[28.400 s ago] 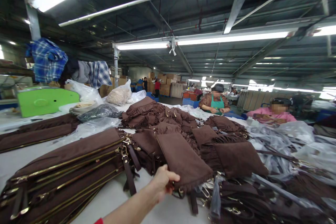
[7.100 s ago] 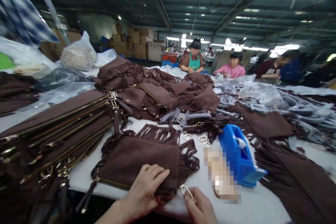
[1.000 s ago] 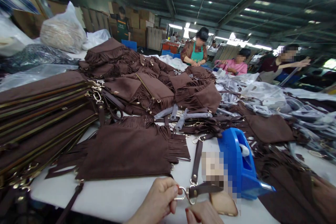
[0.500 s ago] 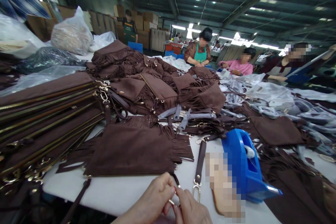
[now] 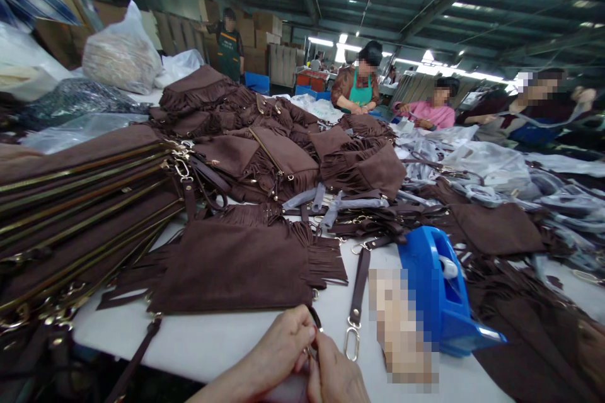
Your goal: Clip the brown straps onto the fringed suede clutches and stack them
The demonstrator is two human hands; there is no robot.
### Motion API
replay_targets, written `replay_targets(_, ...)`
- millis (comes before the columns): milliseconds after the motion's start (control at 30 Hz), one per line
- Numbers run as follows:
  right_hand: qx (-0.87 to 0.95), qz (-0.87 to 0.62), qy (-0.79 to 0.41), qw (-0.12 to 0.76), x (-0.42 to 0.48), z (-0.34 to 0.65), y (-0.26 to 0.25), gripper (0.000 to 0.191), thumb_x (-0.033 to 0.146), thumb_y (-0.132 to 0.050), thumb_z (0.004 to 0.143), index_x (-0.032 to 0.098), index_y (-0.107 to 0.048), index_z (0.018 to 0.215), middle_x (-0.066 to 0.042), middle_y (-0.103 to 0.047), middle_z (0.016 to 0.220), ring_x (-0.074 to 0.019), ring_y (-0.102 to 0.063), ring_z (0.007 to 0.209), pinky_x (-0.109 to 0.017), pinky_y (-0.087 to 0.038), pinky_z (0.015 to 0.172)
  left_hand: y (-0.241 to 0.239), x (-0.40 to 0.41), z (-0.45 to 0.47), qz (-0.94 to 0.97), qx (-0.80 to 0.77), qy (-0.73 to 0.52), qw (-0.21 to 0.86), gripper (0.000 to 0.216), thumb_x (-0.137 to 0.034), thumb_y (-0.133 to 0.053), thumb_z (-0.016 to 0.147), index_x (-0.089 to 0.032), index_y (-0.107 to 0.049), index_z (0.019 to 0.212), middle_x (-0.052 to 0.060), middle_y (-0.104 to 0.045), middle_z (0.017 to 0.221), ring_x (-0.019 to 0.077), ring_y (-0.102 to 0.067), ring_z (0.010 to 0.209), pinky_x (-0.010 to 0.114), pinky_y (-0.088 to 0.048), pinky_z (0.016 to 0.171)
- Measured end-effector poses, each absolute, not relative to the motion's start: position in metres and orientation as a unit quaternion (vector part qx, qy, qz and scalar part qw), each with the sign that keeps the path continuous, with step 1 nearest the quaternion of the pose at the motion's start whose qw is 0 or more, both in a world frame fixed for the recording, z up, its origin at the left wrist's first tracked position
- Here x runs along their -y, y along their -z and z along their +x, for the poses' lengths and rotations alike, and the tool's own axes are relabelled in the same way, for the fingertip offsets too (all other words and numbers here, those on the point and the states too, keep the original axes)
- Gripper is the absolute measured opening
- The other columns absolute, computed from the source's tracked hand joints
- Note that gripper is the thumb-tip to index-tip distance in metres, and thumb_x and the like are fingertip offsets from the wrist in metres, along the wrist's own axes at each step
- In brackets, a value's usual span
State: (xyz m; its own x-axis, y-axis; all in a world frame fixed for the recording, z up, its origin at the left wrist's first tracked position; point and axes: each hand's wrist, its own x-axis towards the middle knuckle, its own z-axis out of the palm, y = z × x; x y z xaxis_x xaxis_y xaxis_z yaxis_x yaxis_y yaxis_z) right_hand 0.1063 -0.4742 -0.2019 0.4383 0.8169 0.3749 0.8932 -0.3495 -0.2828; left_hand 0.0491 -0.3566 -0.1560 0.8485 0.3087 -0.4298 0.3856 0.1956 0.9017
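A brown suede fringed bag [image 5: 231,264] lies flat on the white table [image 5: 222,343] in front of me. Both hands meet at its near right corner. My left hand [image 5: 278,356] and my right hand [image 5: 338,378] are closed, pinching a small metal ring or clasp at a dark strap loop [image 5: 316,321] on the bag. A brown strap [image 5: 358,286] with a gold snap hook [image 5: 350,343] lies loose just right of my hands.
A blue tape dispenser [image 5: 442,293] stands at the right, beside a blurred object. A stack of zipped brown bags [image 5: 80,201] fills the left. Heaps of fringed bags [image 5: 283,145], straps and plastic sleeves [image 5: 491,164] cover the far table. Several people work across it.
The strap end with its snap hook, pinched between my hands a second ago, now lies loose on the table. My hands stay pinched together at the bag's corner loop.
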Motion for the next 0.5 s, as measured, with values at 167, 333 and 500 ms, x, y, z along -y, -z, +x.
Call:
replay_targets(167,0.443,-0.87,0.056,0.207,0.477,0.109,0.204,0.055,0.035,0.0,0.092,0.017,-0.052,0.09,-0.006,-0.065,0.062,-0.0209,-0.063,0.052,-0.03,-0.045,0.047,0.154,0.352,0.051,0.814,-0.267,-0.031,0.516,0.026,-0.029,-0.025,0.087,-0.019,-0.045,0.073,0.0,-0.049,0.062,0.0155,-0.047,0.059,0.029,-0.036,0.059)
replay_targets(333,0.367,-0.898,-0.022,0.242,0.486,0.118,0.206,0.062,0.047,0.002,0.089,0.017,-0.052,0.091,-0.008,-0.066,0.066,-0.0219,-0.063,0.053,-0.031,-0.045,0.049,0.158,0.348,0.057,0.951,-0.182,-0.1,0.23,0.015,-0.029,-0.047,0.083,-0.021,-0.054,0.093,0.007,-0.053,0.1,0.0252,-0.045,0.093,0.04,-0.032,0.076)
replay_targets(500,0.343,-0.891,-0.056,0.291,0.493,0.123,0.208,0.056,0.052,-0.006,0.089,0.02,-0.053,0.089,-0.007,-0.065,0.068,-0.02,-0.061,0.054,-0.029,-0.046,0.052,0.156,0.35,0.07,0.931,-0.25,-0.126,0.234,0.021,-0.043,-0.055,0.078,-0.022,-0.058,0.073,0.003,-0.05,0.088,0.0224,-0.044,0.087,0.039,-0.029,0.074)
